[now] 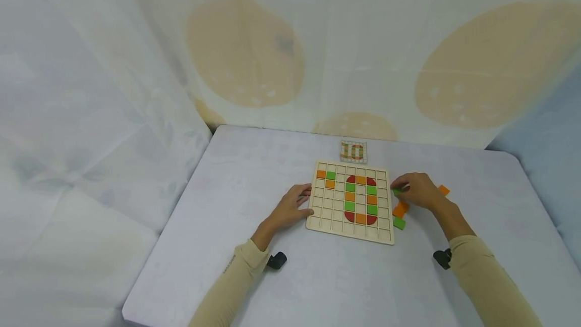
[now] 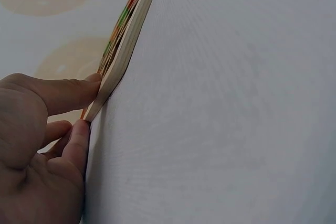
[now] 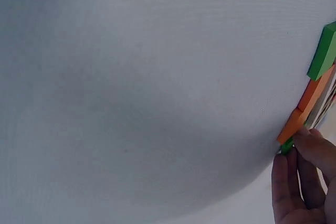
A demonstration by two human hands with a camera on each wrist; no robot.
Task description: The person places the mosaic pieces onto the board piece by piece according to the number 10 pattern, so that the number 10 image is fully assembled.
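Note:
A square wooden grid board [image 1: 336,209] lies on the table with orange, green and red tiles set in some of its squares. My left hand [image 1: 290,207] holds its left edge; in the left wrist view the thumb [image 2: 73,94] rests at the rim, fingers beside it. At the board's right side, my right hand [image 1: 418,191] pinches a small green tile [image 1: 397,192] between thumb and fingertips. Just below that hand lie orange tiles [image 1: 401,209] and another green tile [image 1: 399,223]. The right wrist view shows the pinched green tile [image 3: 286,146] close to an orange tile [image 3: 292,125].
A small pattern card [image 1: 353,152] lies behind the board. Another orange tile [image 1: 443,190] sits to the right of my right hand. The white table [image 1: 254,165] ends at the back against a hanging cloth [image 1: 354,64] with tan patches.

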